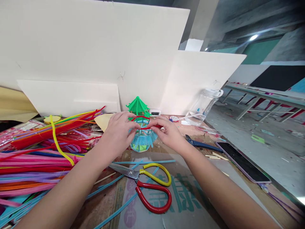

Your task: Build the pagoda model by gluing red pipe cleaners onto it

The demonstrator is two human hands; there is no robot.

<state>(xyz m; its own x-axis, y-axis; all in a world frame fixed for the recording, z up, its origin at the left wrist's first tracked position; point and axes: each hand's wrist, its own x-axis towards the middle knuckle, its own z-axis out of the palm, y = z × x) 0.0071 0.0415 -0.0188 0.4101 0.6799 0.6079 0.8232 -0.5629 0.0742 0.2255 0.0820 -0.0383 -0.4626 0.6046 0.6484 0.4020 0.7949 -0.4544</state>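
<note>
A small pavilion model (141, 127) made of pipe cleaners stands on the table, with a green roof and a light-blue fringed lower tier. A red pipe cleaner (145, 122) is wound round its middle. My left hand (119, 132) pinches the red pipe cleaner at the model's left side. On the right side my right hand (168, 132) pinches the same red pipe cleaner, its end between finger and thumb. Both hands have their fingers closed.
A heap of coloured pipe cleaners (35, 152) fills the left of the table. Scissors (147, 184) with yellow and red handles lie near me. Blue pliers (201, 144), a phone (243, 162), a clear plastic jar (202, 103) and white boards (95, 54) stand around.
</note>
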